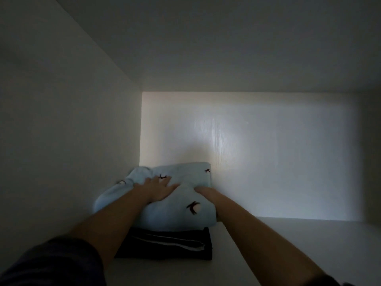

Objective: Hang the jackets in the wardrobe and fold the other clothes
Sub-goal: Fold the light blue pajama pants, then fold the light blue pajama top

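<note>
Light-blue folded bird-print cloth [165, 211] hides the fingers of our right hand [206, 191]; we cannot tell its grip. Our left hand [159, 187] lies flat on top. The cloth's long side runs away from us.

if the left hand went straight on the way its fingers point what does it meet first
The left hand lies on the light blue garment; beyond the cloth, probably the wardrobe's back wall, though depth is unclear.

Our left hand [159, 187] lies flat on the folded pale blue garment [175, 211]; our right hand [206, 191] clasps its edge. Beneath both hands lies a dark striped garment [165, 244].
</note>
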Demonstrator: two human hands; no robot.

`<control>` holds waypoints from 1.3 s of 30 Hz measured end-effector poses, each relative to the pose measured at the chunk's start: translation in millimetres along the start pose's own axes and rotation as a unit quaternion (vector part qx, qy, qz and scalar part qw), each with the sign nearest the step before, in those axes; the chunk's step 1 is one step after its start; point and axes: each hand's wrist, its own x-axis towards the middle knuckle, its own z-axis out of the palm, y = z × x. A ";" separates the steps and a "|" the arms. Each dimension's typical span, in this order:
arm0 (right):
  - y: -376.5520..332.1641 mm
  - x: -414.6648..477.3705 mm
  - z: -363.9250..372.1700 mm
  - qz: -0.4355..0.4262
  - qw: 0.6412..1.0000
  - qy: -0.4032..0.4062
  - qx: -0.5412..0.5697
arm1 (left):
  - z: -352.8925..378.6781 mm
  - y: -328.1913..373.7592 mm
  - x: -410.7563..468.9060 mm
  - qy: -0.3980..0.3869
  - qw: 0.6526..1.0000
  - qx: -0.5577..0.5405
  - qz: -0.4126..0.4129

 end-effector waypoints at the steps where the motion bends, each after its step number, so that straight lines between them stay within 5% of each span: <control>1: 1.0 -8.2 -2.1 0.005 1.000 -0.005 0.022 | -1.6 -0.1 -0.1 -0.002 0.999 -0.032 -0.015; 7: 8.4 -80.1 -33.2 0.003 0.995 -0.008 -0.102 | -9.2 11.7 -26.0 0.155 0.987 -0.038 -0.007; 10: 1.8 -128.2 -55.3 -0.048 0.992 0.028 -0.117 | -24.6 49.5 -57.4 0.201 0.972 -0.124 0.016; 13: 5.3 -196.0 -76.5 -0.092 0.986 0.078 -0.113 | -31.9 100.8 -110.2 0.211 0.947 -0.207 0.126; 19: 63.1 -383.4 -123.7 -0.167 0.963 0.197 -0.072 | -19.5 194.0 -256.1 0.184 0.907 -0.201 0.322; 23: 115.0 -531.5 -145.1 -0.197 0.934 0.299 -0.007 | -2.4 269.0 -372.7 0.176 0.840 -0.302 0.416; 33: 242.7 -889.1 -155.0 -0.048 0.806 0.590 0.025 | 110.6 481.4 -698.4 -0.142 0.637 -0.525 0.546; 39: 269.0 -1059.1 -131.3 0.012 0.677 0.736 0.023 | 119.5 555.2 -876.9 -0.305 0.536 -0.537 0.576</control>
